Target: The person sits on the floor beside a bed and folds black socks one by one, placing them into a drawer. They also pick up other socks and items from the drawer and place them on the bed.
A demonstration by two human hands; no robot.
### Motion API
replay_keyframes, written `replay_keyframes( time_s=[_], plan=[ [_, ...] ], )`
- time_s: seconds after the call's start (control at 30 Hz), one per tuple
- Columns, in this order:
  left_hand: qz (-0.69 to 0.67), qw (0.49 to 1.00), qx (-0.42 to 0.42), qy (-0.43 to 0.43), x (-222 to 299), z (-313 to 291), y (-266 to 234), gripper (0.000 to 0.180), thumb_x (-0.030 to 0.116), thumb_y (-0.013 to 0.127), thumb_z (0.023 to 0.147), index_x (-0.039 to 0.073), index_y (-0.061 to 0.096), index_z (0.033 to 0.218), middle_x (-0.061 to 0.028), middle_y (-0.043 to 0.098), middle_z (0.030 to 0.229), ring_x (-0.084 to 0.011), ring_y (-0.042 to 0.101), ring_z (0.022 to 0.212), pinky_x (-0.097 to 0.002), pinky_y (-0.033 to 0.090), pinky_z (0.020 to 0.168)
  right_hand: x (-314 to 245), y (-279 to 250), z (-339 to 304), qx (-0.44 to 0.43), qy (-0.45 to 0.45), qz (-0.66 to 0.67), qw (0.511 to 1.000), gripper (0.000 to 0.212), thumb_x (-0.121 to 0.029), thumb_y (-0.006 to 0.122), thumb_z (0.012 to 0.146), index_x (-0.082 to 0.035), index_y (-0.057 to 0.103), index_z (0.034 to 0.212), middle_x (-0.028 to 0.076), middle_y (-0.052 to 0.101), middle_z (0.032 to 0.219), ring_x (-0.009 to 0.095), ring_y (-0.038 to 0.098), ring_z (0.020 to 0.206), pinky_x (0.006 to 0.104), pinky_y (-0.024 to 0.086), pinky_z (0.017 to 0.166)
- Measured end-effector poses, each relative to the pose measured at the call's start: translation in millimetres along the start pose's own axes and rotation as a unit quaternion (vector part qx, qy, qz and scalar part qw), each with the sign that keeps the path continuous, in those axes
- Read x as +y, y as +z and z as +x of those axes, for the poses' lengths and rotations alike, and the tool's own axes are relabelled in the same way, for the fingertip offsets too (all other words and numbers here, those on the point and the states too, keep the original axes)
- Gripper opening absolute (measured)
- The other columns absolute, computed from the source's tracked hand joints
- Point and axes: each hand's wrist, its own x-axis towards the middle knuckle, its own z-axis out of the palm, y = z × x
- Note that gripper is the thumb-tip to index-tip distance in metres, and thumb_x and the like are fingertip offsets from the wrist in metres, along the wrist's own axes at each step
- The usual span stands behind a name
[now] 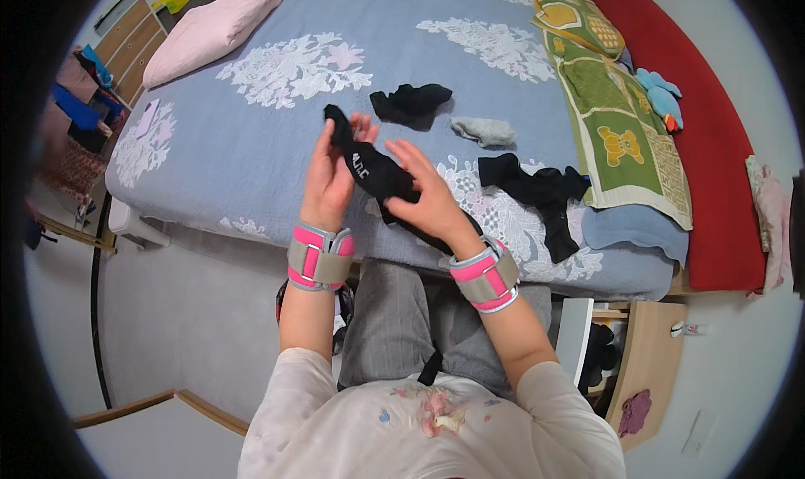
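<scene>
A black sock (377, 172) with pale lettering stretches slantwise between my hands, just over the near edge of the bed. My left hand (328, 186) has its upper end between thumb and fingers. Lower down, my right hand (436, 204) grips the sock with the thumb on the near side, and dark fabric trails below that palm. Beyond the hands lies a crumpled black sock (412, 106). To its right is a grey sock (484, 131), and further right a spread heap of black socks (541, 194).
The bed has a blue-grey cover (193, 156) with white lace patterns. A pink folded cloth (214, 33) lies far left, a green bear-patterned blanket (620, 135) and blue plush toy (662, 100) at the right. An open drawer (575, 341) with dark items stands by my right knee.
</scene>
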Motion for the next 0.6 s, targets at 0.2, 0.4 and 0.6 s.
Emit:
replay_keyframes(
  time_s=[0.2,0.4,0.6],
  plan=[
    [0.377,0.89,0.13,0.222,16.9,38.6,-82.2,0.021,0.023,0.065,0.087,0.007,0.057,0.098,-0.0015,0.06,0.087,-0.0082,0.053,0.072,-0.0223,0.041,0.061,85.0,-47.5,76.7,0.135,-0.091,-0.252,0.954,0.046,-0.008,0.059,0.07,-0.004,0.057,0.116,0.017,0.055,0.121,0.035,0.048,0.116,0.0404,0.04,0.099],
    [0.329,0.92,0.11,0.184,14.5,35.5,-73.2,0.014,0.017,0.066,0.086,0.008,0.057,0.081,0.0054,0.052,0.07,-0.0021,0.042,0.059,-0.0184,0.034,0.053,131.2,-65.8,128.7,0.141,0.04,-0.383,0.912,0.029,-0.014,0.065,0.067,-0.004,0.068,0.094,0.017,0.064,0.102,0.037,0.047,0.111,0.0433,0.037,0.097],
    [0.324,0.918,0.089,0.209,20.0,46.4,-92.8,0.02,0.015,0.068,0.084,0.011,0.052,0.074,0.0088,0.044,0.06,-0.0004,0.034,0.051,-0.0184,0.027,0.046,73.8,-74.5,115.1,0.132,0.141,0.163,0.967,0.026,-0.01,0.065,0.08,0.001,0.061,0.102,0.008,0.065,0.092,0.015,0.061,0.078,0.0272,0.048,0.072]
  ],
)
